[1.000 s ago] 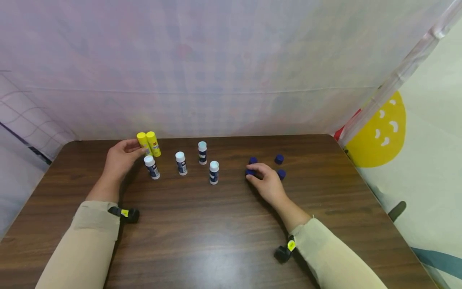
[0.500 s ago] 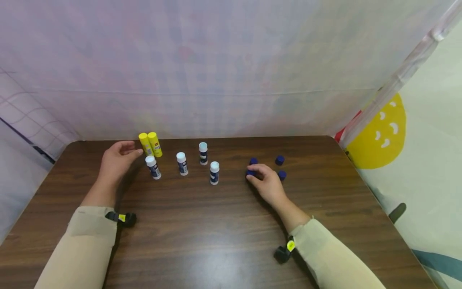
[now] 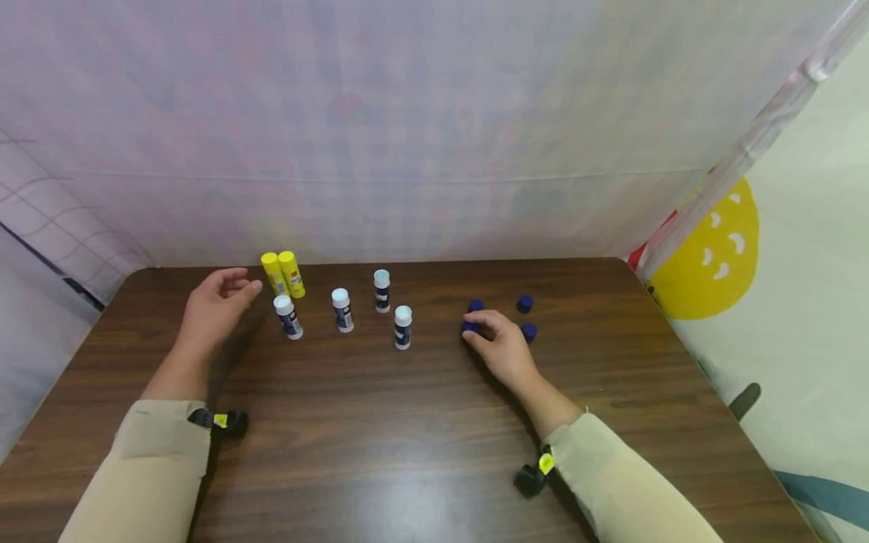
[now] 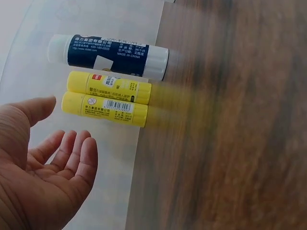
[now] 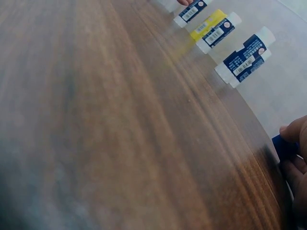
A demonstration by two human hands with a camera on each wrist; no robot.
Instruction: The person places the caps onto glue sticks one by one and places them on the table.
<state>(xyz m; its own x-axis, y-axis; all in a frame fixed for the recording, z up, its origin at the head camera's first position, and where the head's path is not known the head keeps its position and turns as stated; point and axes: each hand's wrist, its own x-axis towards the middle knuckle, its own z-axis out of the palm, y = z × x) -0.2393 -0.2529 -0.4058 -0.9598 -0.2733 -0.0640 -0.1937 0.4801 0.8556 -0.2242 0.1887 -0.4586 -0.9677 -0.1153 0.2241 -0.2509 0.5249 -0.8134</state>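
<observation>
Two yellow glue sticks (image 3: 283,274) stand upright side by side at the table's back left. Just left of them my left hand (image 3: 216,309) is held with relaxed, spread fingers; the left wrist view shows a gap between its fingertips and the nearer yellow glue stick (image 4: 104,109). Several blue glue sticks with bare white tops, such as one blue glue stick (image 3: 342,311), stand to the right. Farther right, my right hand (image 3: 505,351) pinches a dark blue cap (image 3: 469,327) between thumb and fingers at the tabletop. The hand hides part of that cap.
Other blue caps lie around the right hand: one cap (image 3: 476,305) just behind the fingers, another cap (image 3: 525,304) at the back and a third cap (image 3: 529,332) beside the knuckles. A pale curtain (image 3: 434,151) hangs behind the wooden table's (image 3: 380,430) back edge.
My left hand has drawn away from the yellow glue sticks, leftward and slightly toward me, leaving them standing. The right hand has kept its place at the cap.
</observation>
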